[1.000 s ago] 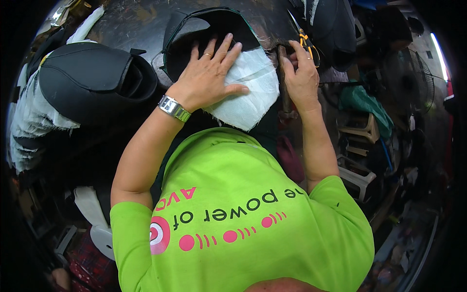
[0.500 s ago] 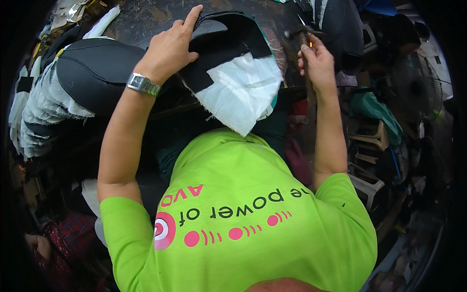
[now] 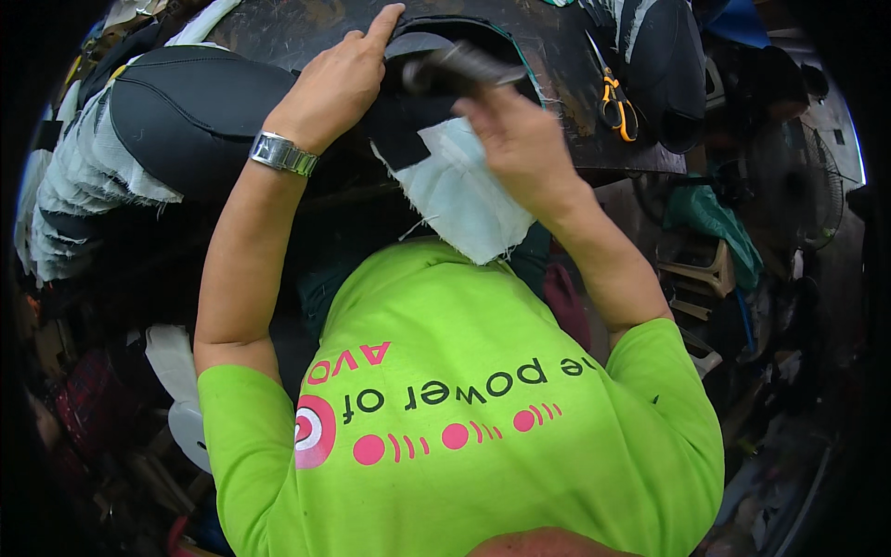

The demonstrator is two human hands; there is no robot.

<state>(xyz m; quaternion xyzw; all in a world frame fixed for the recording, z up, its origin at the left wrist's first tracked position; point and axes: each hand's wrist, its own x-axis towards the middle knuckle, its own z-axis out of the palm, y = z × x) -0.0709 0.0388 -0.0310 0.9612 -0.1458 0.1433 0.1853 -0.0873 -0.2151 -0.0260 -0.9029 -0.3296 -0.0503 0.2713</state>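
Note:
A black panel with a curved, edged top lies at the table's near edge. White frayed cloth covers its lower part and hangs toward my lap. My left hand, with a metal watch at the wrist, rests at the panel's upper left, its index finger stretched along the edge and the other fingers partly hidden. My right hand is closed on a hammer, its dark head over the panel's upper part. Motion smears both, and I cannot tell whether the head touches the panel.
Scissors with orange and black handles lie on the dark table, right of the panel. A stack of black padded pieces with frayed white cloth stands at left. Another dark padded piece is at right, with a fan beyond.
My right hand has swung the hammer left from beside the panel to over its upper part, uncovering the scissors. My left hand stays at the panel's edge, shifted slightly right in view.

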